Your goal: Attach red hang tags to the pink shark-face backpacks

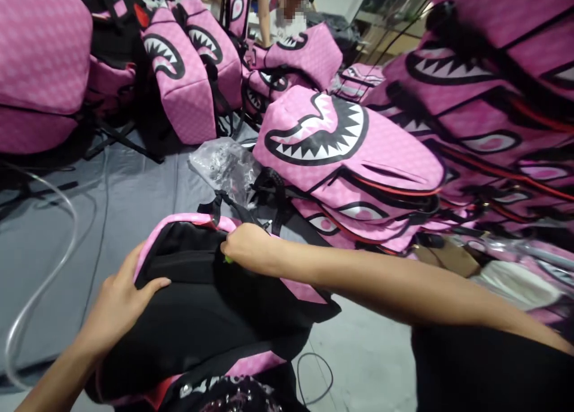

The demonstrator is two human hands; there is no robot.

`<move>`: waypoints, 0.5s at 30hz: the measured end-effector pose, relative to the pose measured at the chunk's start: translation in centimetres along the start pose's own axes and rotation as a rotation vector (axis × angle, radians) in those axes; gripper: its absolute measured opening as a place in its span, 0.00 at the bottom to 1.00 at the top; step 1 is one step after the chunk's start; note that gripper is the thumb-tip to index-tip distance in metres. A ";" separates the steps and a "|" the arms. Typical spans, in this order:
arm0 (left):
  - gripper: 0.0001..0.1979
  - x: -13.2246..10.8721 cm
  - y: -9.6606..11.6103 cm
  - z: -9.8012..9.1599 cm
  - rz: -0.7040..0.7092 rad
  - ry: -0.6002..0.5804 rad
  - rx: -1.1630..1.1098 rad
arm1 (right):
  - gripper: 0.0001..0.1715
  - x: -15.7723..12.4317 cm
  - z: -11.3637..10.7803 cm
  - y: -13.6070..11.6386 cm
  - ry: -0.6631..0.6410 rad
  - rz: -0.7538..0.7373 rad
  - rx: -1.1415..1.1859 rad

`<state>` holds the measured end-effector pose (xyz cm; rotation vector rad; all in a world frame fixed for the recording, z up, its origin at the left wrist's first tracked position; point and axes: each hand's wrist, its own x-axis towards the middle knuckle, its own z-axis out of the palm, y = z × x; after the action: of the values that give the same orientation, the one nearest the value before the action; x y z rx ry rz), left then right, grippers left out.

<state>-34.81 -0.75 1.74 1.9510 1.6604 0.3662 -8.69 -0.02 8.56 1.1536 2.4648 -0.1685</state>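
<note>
A pink backpack with a black lining [192, 322] lies opened up in front of me, its inside facing me. My left hand [119, 301] grips its pink-edged left side, the thumb on the lining and the fingers behind the edge. Over the upper part of the lining my right hand [246, 246] is closed in a fist. A small yellow-green bit [228, 259] shows beneath that fist; what it belongs to is hidden. Black straps [215, 206] stick up behind the backpack's top edge.
Pink backpacks with shark mouths [323, 131] lie just beyond, and a tall pile [493, 101] rises at the right. A crumpled clear plastic bag [224, 167] lies on the grey table cover [139, 191]. A clear hose [67, 250] curves at the left. Another person's arm [263, 17] shows at the back.
</note>
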 end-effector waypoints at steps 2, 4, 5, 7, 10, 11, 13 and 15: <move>0.35 -0.1 0.3 -0.3 -0.027 -0.024 0.004 | 0.14 -2.0 -0.1 0.8 0.041 0.070 0.050; 0.34 0.0 0.5 -0.6 -0.056 -0.036 0.007 | 0.15 -4.3 0.0 2.1 0.195 0.180 0.136; 0.33 0.1 0.6 -0.8 -0.065 -0.034 0.007 | 0.15 -5.5 0.4 2.9 0.279 0.279 0.174; 0.32 0.6 0.7 -0.9 -0.073 -0.028 -0.001 | 0.17 -8.2 2.3 4.4 0.343 0.521 0.243; 0.30 1.1 0.8 -0.5 -0.088 -0.068 -0.049 | 0.24 -11.6 7.3 5.4 0.112 0.672 0.429; 0.29 1.0 0.7 -0.5 -0.098 -0.087 -0.064 | 0.24 -12.4 8.9 5.1 0.063 0.696 0.473; 0.26 0.0 0.7 -1.1 -0.119 -0.097 -0.073 | 0.19 -13.6 11.0 3.9 0.060 0.747 0.487; 0.25 -1.6 1.4 -3.0 -0.105 -0.024 -0.044 | 0.13 -15.3 10.9 2.5 0.156 0.787 0.443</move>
<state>-35.54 -1.78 5.20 1.8213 1.7173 0.3345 5.34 -12.25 5.19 2.2988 1.9416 -0.4065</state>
